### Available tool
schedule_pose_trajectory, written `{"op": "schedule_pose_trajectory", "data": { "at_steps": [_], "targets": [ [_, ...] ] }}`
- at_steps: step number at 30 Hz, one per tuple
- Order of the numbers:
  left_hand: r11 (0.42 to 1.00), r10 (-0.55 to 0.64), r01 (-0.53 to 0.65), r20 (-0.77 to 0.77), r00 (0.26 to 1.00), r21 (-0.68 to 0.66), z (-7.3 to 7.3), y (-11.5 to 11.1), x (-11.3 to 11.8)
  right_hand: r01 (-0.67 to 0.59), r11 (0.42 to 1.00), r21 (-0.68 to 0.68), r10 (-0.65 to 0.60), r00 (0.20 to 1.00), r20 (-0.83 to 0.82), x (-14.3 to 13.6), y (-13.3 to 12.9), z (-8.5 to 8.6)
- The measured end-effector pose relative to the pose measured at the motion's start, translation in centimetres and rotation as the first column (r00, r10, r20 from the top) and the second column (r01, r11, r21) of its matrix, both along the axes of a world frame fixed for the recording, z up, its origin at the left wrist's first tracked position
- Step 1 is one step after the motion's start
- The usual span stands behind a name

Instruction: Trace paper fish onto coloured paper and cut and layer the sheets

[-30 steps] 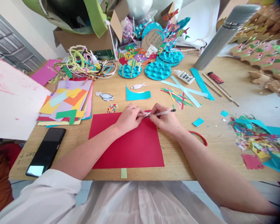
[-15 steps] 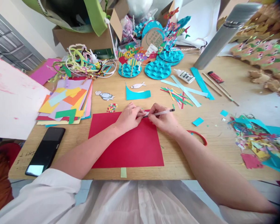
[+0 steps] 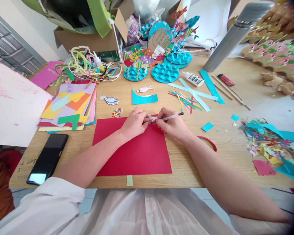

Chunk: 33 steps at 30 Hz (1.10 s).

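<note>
My right hand (image 3: 171, 123) is closed round a pen (image 3: 172, 116), its tip down at the top edge of a red sheet (image 3: 137, 153). Beside it my left hand (image 3: 135, 123) presses with its fingers together on a small pale cutout (image 3: 154, 119) at that edge; the cutout is mostly hidden by the fingers. Just beyond the hands lie a blue paper piece (image 3: 144, 99) and a white fish cutout (image 3: 144, 89). A small heap of coloured paper bits (image 3: 117, 113) is to the left of my left hand.
A phone (image 3: 47, 159) and stacked coloured papers (image 3: 68, 106) lie at the left. Beyond are blue scalloped discs (image 3: 165, 72) and a glue bottle (image 3: 194, 79). Right of my hands are paper strips (image 3: 186, 101), a red handle (image 3: 209, 142), a grey cylinder (image 3: 235, 39) and paper scraps (image 3: 267, 143).
</note>
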<state>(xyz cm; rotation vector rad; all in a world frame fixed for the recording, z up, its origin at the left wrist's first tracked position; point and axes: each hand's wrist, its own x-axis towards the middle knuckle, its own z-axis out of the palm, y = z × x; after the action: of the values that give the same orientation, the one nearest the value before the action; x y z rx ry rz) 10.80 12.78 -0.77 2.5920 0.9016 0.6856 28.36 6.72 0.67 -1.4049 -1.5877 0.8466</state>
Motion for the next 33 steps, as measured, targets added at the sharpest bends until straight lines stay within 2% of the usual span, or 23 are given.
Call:
{"op": "schedule_pose_trajectory", "data": {
  "at_steps": [19, 33],
  "targets": [
    [1.0, 0.008, -0.008, 0.007, 1.0, -0.004, 0.05, -0.03, -0.02, 0.009, 0.999, 0.031, -0.008, 1.0, -0.019, 0.08, -0.13, -0.12],
    [1.0, 0.004, -0.003, 0.007, 1.0, -0.007, 0.02, -0.03, -0.02, -0.002, 1.0, 0.005, 0.002, 1.0, 0.001, -0.07, -0.13, 0.0]
  ]
}}
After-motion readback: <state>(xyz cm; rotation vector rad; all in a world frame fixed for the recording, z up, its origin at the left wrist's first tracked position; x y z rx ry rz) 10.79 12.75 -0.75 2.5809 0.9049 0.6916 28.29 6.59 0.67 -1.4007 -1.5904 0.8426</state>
